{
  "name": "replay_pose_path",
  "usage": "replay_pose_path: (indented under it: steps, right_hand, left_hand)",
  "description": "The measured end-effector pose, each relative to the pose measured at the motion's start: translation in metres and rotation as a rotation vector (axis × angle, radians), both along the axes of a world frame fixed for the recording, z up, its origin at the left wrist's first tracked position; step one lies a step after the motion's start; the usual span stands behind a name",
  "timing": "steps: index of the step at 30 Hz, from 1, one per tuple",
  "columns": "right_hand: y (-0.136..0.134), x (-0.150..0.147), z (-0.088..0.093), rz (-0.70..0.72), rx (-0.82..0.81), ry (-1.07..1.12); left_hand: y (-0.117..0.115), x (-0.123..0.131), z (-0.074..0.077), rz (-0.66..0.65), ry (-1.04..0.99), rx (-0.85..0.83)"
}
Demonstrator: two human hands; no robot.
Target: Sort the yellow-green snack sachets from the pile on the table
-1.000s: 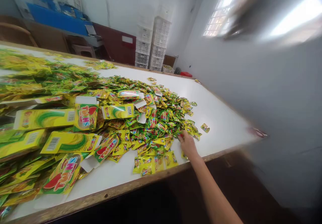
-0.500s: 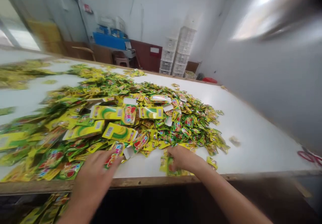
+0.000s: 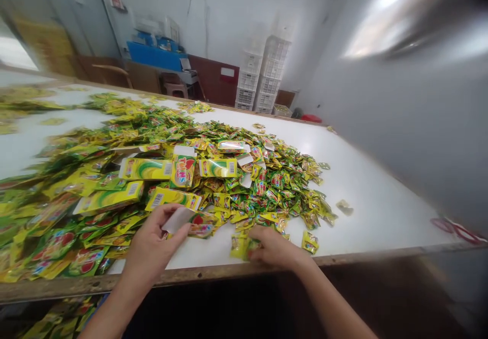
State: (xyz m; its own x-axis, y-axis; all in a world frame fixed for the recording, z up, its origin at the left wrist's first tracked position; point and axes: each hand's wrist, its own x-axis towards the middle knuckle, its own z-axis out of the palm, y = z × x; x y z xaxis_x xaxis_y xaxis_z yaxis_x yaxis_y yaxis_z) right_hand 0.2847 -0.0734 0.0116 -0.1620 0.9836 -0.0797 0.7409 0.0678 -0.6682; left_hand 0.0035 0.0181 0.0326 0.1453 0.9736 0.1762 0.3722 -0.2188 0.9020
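My left hand (image 3: pixel 158 240) is closed round the flap end of a small printed carton (image 3: pixel 203 225), whose white flap stands between thumb and fingers. The carton tilts over the table's near edge, its watermelon-print side facing up. My right hand (image 3: pixel 272 247) is curled down on yellow and green candy packets (image 3: pixel 238 246) near the table edge, its fingertips partly hidden. A single packet (image 3: pixel 310 242) lies just right of that hand. Beyond both hands, several yellow cartons (image 3: pixel 148 169), some with flaps up, rest on a heap of small candy packets (image 3: pixel 282 189).
Larger green and yellow pouches (image 3: pixel 57 242) are piled at the left. Red-handled scissors (image 3: pixel 457 229) lie on the white tabletop (image 3: pixel 375 217) at the right. Stacked white crates (image 3: pixel 270 69) and a blue table (image 3: pixel 154 56) stand behind. More pouches (image 3: pixel 63 313) show below the table edge.
My left hand has closed on a carton and lifted it, turning its open flap end toward me. My right hand stays at the small packets. The view has shifted slightly right.
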Motion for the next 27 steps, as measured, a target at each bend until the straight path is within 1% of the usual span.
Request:
replay_pose_path:
  steps: [2, 4, 6, 7, 8, 10, 12, 13, 15, 17, 19, 22, 24, 25, 27]
  right_hand:
    - [0.002, -0.008, 0.006, -0.079, 0.057, 0.110]
    - [0.007, -0.023, 0.014, -0.212, 0.175, 0.366]
    - [0.013, -0.044, 0.021, -0.291, 0.314, 0.619]
    - [0.016, -0.053, 0.025, -0.288, 0.372, 0.671]
    - [0.019, -0.061, 0.028, -0.254, 0.418, 0.652]
    - [0.023, -0.071, 0.032, -0.162, 0.485, 0.518]
    - [0.024, -0.070, 0.034, -0.096, 0.526, 0.374]
    - [0.024, -0.066, 0.035, -0.086, 0.535, 0.314]
    - [0.022, -0.055, 0.037, -0.107, 0.531, 0.216]
    - [0.019, -0.046, 0.038, -0.145, 0.505, 0.160]
    - [0.017, -0.042, 0.039, -0.177, 0.475, 0.137]
    - [0.014, -0.042, 0.040, -0.245, 0.443, 0.162]
    - [0.012, -0.043, 0.042, -0.314, 0.443, 0.225]
    - [0.010, -0.044, 0.044, -0.345, 0.452, 0.261]
    - [0.008, -0.045, 0.046, -0.370, 0.483, 0.321]
  left_hand:
    - [-0.004, 0.010, -0.002, -0.163, -0.021, -0.098]
    - [-0.011, 0.025, -0.013, -0.266, -0.086, -0.194]
    - [-0.019, 0.039, -0.028, -0.292, -0.179, -0.243]
    - [-0.023, 0.045, -0.034, -0.290, -0.213, -0.242]
    - [-0.026, 0.050, -0.039, -0.288, -0.235, -0.231]
    - [-0.030, 0.057, -0.042, -0.305, -0.246, -0.205]
    - [-0.028, 0.060, -0.037, -0.349, -0.268, -0.188]
    - [-0.025, 0.061, -0.033, -0.375, -0.292, -0.187]
    - [-0.019, 0.061, -0.025, -0.398, -0.360, -0.193]
    - [-0.015, 0.061, -0.022, -0.412, -0.413, -0.218]
    - [-0.017, 0.065, -0.026, -0.470, -0.437, -0.276]
    - [-0.030, 0.080, -0.039, -0.540, -0.475, -0.368]
    - [-0.036, 0.090, -0.045, -0.512, -0.485, -0.367]
    - [-0.037, 0.093, -0.045, -0.490, -0.473, -0.345]
    - [-0.034, 0.091, -0.040, -0.459, -0.435, -0.299]
